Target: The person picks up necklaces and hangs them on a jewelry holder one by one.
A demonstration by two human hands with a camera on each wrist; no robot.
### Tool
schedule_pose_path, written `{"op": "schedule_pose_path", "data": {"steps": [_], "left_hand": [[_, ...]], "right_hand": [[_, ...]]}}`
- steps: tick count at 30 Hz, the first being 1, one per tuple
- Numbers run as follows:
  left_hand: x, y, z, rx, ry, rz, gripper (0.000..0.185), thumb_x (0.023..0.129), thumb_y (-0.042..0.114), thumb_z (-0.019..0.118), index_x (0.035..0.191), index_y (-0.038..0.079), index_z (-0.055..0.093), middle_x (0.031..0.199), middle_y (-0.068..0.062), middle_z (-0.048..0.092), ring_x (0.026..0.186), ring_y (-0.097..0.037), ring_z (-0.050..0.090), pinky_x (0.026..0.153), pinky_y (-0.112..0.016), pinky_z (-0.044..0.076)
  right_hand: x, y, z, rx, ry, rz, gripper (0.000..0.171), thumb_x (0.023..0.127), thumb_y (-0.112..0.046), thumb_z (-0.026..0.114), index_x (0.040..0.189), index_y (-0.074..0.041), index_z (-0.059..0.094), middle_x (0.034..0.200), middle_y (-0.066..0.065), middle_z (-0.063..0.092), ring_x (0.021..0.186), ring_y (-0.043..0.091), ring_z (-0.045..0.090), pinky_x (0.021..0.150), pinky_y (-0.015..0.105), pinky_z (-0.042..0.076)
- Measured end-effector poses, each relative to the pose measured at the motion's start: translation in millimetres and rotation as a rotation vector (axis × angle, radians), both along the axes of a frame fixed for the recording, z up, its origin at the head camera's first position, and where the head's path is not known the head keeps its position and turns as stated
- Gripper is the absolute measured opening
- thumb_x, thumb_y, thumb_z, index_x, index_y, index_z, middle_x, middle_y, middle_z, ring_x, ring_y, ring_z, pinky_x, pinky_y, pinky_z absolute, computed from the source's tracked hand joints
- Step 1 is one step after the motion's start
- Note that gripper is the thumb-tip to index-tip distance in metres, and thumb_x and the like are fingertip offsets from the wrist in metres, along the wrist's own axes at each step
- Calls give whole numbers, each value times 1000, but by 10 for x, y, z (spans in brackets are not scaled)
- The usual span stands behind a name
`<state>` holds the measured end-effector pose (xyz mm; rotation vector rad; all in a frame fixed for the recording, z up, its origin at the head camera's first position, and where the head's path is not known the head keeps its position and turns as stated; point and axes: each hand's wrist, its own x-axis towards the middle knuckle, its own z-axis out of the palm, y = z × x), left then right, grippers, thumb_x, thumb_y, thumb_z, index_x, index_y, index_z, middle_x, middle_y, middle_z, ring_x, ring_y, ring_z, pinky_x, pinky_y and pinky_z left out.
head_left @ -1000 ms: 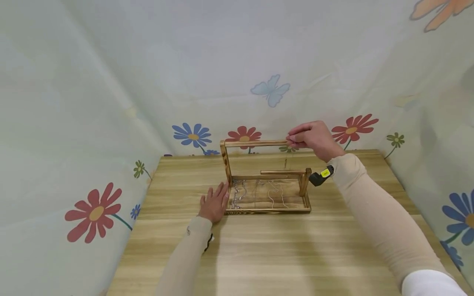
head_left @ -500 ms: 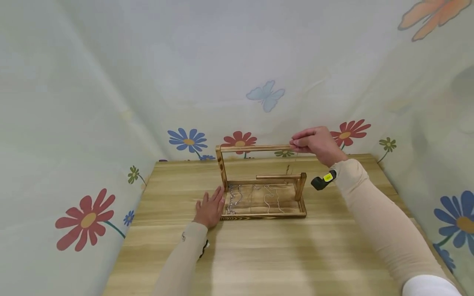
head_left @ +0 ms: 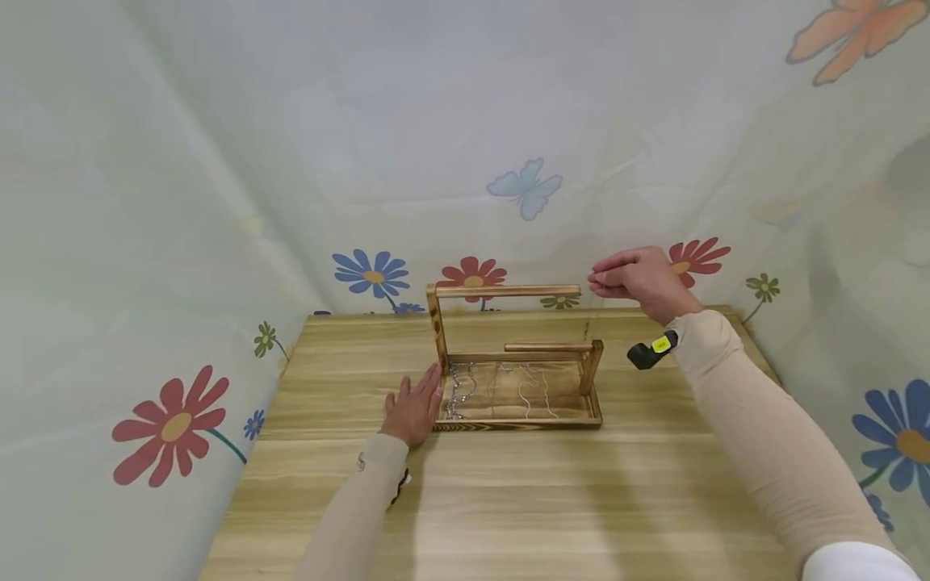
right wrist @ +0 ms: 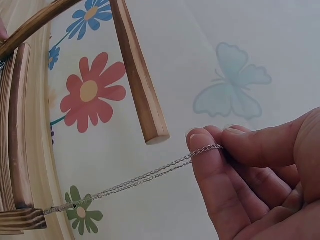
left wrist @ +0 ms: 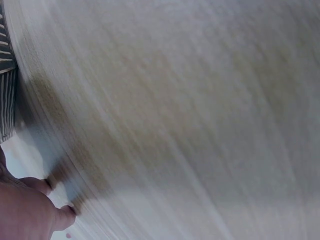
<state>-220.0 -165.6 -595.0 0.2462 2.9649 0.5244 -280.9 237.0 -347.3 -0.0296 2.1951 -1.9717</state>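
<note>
A wooden jewellery stand sits on the table, with a tall top bar and a lower bar. Several silver chains lie in its tray. My right hand is raised just past the free right end of the top bar and pinches a thin silver chain, which hangs down toward the lower bar. My left hand lies flat on the table, fingers straight, touching the stand's left side. The left wrist view shows only blurred table surface.
The wooden table is enclosed by a pale curtain printed with flowers and butterflies at the back and both sides. A small black device with a yellow label sits at my right wrist.
My right hand has moved right off the end of the top bar, drawing the thin chain with it. The left hand has stayed put beside the stand.
</note>
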Motion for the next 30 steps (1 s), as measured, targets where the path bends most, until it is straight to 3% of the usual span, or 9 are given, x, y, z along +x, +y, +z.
{"op": "schedule_pose_path", "data": {"steps": [9, 16, 30], "left_hand": [[27, 9, 81, -22, -12, 6, 54, 109, 44, 22, 160, 32, 12, 165, 14, 13, 147, -48, 17, 111, -72, 13], [-2, -9, -15, -24, -11, -6, 55, 109, 45, 20, 161, 32, 9, 165, 14, 10, 147, -48, 14, 111, -73, 10], [39, 2, 46, -34, 1, -1, 54, 109, 45, 22, 160, 32, 12, 165, 15, 12, 147, -47, 17, 111, -72, 14]], "right_hand": [[-44, 42, 15, 11, -21, -2, 33, 96, -2, 63, 126, 11, 58, 97, 10, 75, 88, 17, 73, 85, 37, 57], [-62, 20, 27, 33, -23, 4, 33, 96, -3, 63, 126, 11, 58, 100, 12, 74, 88, 17, 73, 83, 35, 58], [-120, -62, 4, 43, -28, 26, 33, 98, -4, 61, 127, 9, 58, 100, 10, 74, 90, 17, 73, 87, 37, 57]]}}
